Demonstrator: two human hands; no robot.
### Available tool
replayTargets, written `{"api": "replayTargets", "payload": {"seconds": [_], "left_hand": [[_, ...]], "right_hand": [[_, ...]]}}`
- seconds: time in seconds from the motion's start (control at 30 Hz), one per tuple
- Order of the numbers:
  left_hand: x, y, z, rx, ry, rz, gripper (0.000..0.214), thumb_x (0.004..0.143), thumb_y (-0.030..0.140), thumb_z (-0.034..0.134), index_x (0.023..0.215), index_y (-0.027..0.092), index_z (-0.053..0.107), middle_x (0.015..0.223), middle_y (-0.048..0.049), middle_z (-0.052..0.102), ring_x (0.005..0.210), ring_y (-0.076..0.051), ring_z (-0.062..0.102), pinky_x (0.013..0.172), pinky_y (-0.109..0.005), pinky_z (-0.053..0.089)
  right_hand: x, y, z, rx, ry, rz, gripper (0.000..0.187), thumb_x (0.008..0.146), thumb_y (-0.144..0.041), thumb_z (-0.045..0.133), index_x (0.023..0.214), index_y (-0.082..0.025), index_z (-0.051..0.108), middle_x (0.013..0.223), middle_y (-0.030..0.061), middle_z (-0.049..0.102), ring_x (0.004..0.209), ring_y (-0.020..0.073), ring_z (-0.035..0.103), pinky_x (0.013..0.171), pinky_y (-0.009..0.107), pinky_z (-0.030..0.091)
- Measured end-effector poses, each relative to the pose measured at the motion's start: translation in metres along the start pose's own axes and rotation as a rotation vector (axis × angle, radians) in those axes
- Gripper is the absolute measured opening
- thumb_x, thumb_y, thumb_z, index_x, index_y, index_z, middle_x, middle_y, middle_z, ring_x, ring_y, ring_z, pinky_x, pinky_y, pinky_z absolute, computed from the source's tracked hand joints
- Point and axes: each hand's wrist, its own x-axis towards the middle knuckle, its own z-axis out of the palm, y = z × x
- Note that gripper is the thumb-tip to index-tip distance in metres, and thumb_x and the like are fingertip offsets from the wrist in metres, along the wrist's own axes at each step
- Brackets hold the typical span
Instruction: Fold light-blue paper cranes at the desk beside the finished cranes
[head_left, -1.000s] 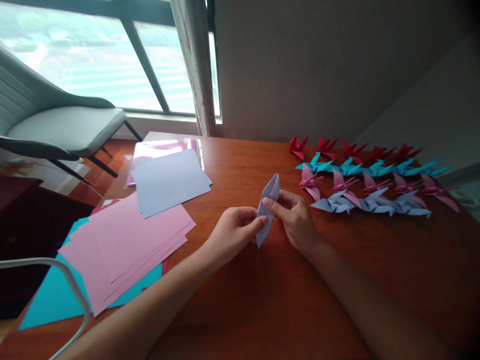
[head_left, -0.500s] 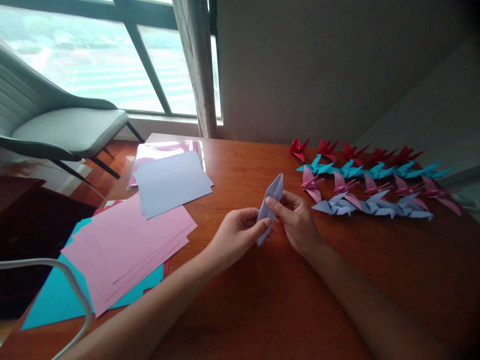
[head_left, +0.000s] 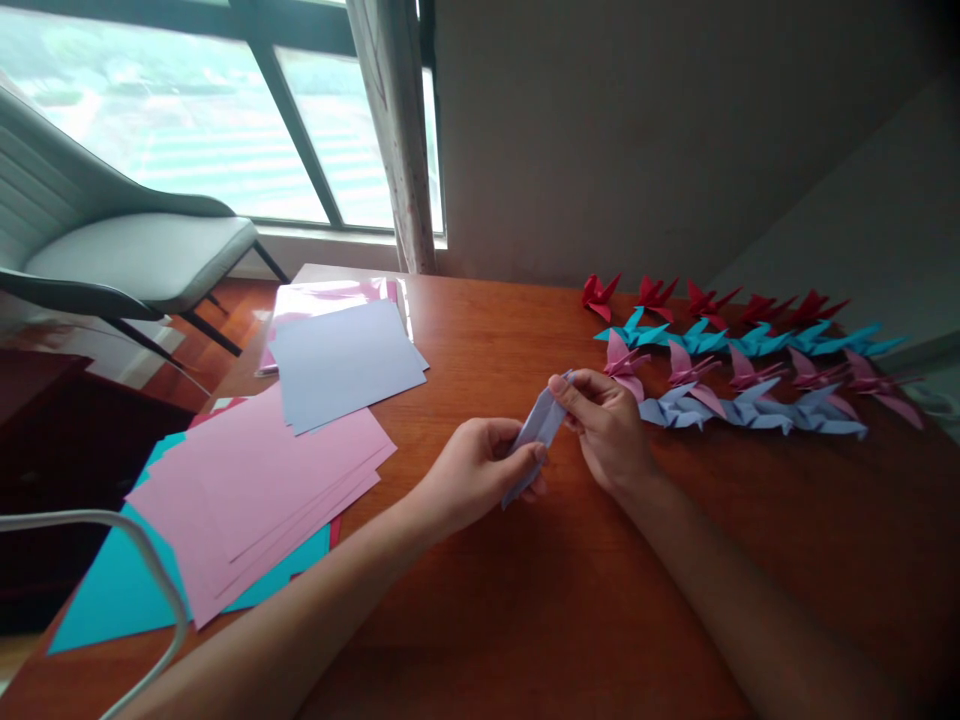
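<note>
A narrow piece of folded lavender paper [head_left: 541, 422] is held above the table, slanting up to the right. My left hand [head_left: 484, 465] grips its lower part, thumb in front and fingers behind. With thumb and fingers, my right hand [head_left: 606, 425] pinches the upper tip. Just beyond my right hand stands a row of lavender paper cranes [head_left: 750, 408]. Behind that row are further rows of folded cranes: pink [head_left: 694, 370], turquoise [head_left: 701, 338] and red [head_left: 705, 302].
On the left of the wooden table [head_left: 465, 620] lie lavender sheets [head_left: 349, 365], fanned pink sheets [head_left: 277, 480] and turquoise sheets [head_left: 112, 590]. A clear-wrapped pack [head_left: 330, 294] lies behind them. A white cable [head_left: 150, 570] loops at the lower left. A chair [head_left: 142, 255] stands by the window.
My right hand has slid up to the paper's top tip and now covers it. The folded paper has tilted further to the right and dropped slightly.
</note>
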Motion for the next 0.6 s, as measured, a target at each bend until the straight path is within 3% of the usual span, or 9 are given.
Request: {"api": "replayTargets", "payload": {"seconds": [0.37, 0.6], "left_hand": [[0.0018, 0.0001, 0.0016, -0.072, 0.002, -0.012, 0.024, 0.087, 0.035, 0.066, 0.076, 0.013, 0.061, 0.068, -0.0050, 0.073, 0.056, -0.010, 0.065, 0.055, -0.020, 0.050], [0.0014, 0.0000, 0.0003, -0.104, -0.008, -0.031, 0.027, 0.086, 0.038, 0.067, 0.077, 0.014, 0.062, 0.069, -0.0048, 0.073, 0.056, -0.011, 0.065, 0.053, -0.019, 0.048]], "right_hand": [[0.0065, -0.0001, -0.0020, 0.108, 0.198, -0.070, 0.038, 0.066, -0.043, 0.088, 0.061, -0.020, 0.058, 0.058, -0.0065, 0.048, 0.050, 0.0057, 0.038, 0.043, 0.021, 0.029], [0.0077, 0.0004, -0.0026, 0.120, 0.210, -0.092, 0.036, 0.069, -0.040, 0.087, 0.061, -0.020, 0.058, 0.058, -0.0061, 0.049, 0.051, 0.0057, 0.038, 0.045, 0.020, 0.029]]}}
